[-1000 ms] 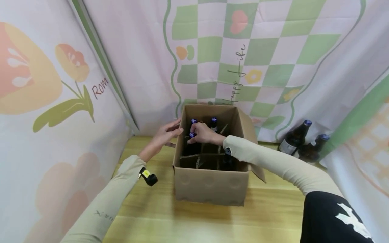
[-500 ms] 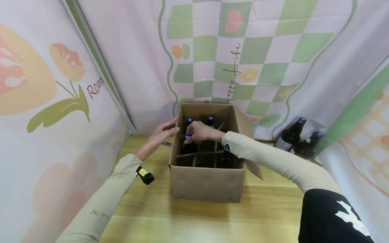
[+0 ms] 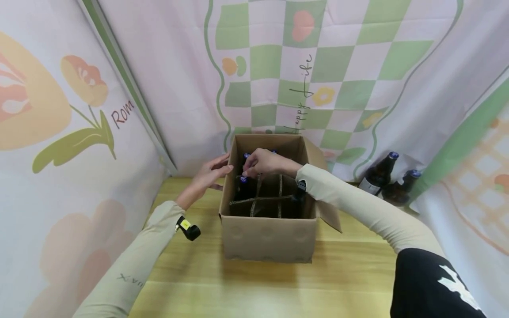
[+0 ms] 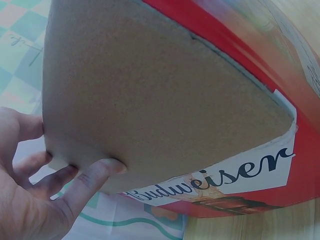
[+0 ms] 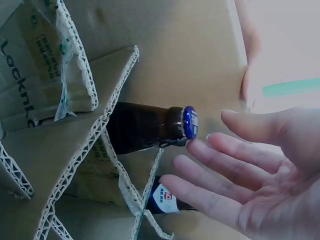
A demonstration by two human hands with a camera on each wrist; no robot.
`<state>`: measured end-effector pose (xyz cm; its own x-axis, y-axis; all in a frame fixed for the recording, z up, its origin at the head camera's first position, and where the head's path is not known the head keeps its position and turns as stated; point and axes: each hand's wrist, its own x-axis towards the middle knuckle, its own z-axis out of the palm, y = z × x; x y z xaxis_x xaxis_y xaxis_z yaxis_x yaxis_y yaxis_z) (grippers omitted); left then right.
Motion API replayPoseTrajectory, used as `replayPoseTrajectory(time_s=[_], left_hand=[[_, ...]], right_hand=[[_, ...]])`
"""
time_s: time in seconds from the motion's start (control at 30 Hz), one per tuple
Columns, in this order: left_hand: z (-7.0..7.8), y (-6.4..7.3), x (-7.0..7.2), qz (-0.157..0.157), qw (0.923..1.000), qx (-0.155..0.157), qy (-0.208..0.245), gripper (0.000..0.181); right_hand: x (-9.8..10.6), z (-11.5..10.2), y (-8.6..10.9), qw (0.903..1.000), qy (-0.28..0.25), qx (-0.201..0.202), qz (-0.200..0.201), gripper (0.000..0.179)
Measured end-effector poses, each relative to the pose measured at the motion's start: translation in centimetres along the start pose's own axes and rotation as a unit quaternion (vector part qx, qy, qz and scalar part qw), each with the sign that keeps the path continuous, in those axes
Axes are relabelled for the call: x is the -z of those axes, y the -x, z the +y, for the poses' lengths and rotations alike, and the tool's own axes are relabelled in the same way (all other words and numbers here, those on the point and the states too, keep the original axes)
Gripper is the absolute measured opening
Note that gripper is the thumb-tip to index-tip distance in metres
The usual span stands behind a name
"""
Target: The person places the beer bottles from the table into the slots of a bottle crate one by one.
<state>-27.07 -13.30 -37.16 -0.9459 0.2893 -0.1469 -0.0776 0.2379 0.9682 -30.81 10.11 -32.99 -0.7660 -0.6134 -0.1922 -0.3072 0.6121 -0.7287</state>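
My left hand (image 3: pixel 207 176) rests at the left side of an open cardboard box (image 3: pixel 268 240). In the left wrist view, its thumb lies on the box's brown flap (image 4: pixel 150 100) and the fingertips meet the flap's edge. My right hand (image 3: pixel 264 161) hovers over the box's left part, fingers loosely extended. In the right wrist view, its fingertips are close to the blue cap of a brown glass bottle (image 5: pixel 145 127) standing in a divider cell, with nothing held. Behind it is a second blue-capped bottle (image 3: pixel 246 155), and a third bottle cap (image 3: pixel 274 151) is partly hidden by the hand.
Corrugated cardboard dividers (image 3: pixel 262 198) split the box into cells. Two more brown bottles (image 3: pixel 379 172) stand on the wooden table (image 3: pixel 270 291) at the right, by the curtain (image 3: pixel 397 88). A side flap (image 3: pixel 328 216) sticks out on the box's right.
My right hand has risen slightly off the front left bottle, and its fingers have parted from the cap, which shows more. My left hand stays at the box's side. The head view has shifted slightly.
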Motion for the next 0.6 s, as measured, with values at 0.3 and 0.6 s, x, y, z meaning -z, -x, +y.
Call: replayPoseTrajectory(time_s=[0.3, 0.6], left_hand=[[-0.3, -0.1, -0.2, -0.005, 0.9999, -0.003, -0.009, 0.067], [0.2, 0.0, -0.3, 0.006, 0.9999, 0.004, -0.014, 0.066]], right_hand=[[1.2, 0.1, 0.9, 0.9993, -0.014, 0.029, 0.018, 0.018], [3.3, -0.2, 2.4, 0.9961, -0.039, 0.039, 0.069, 0.022]])
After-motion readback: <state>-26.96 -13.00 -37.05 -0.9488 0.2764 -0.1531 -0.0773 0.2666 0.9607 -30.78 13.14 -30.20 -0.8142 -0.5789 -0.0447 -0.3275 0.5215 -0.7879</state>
